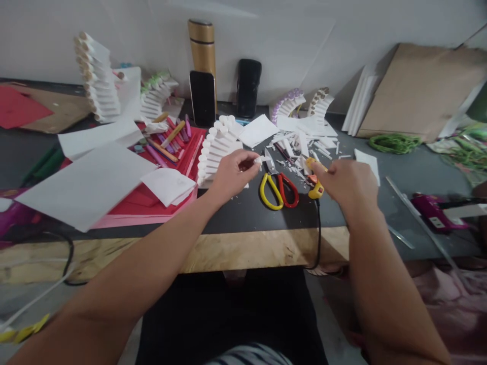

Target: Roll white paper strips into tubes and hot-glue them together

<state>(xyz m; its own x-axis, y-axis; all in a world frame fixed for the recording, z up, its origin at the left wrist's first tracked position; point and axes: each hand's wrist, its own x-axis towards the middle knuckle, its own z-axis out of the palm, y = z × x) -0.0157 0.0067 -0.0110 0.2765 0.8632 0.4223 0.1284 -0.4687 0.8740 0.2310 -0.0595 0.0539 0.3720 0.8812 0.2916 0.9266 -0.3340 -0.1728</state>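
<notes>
My left hand [238, 171] pinches a small white paper piece [261, 159] between thumb and fingertips. Around a yellow glue gun [316, 189] my right hand [348, 182] is closed; its black cord drops over the table's front edge. Scissors [277, 188] with one yellow and one red handle lie between the two hands, blades pointing away from me. Just behind my left hand stands a curved row of white paper rolls [218, 147]. White paper scraps [299, 147] are heaped behind the scissors and the glue gun.
Red sheets [140, 200], white papers [89, 177] and coloured rolls [171, 139] cover the left side. A phone [203, 99], a black case-like object [248, 87] and a gold flask [202, 48] stand at the back. A purple glue gun [437, 212] lies at right.
</notes>
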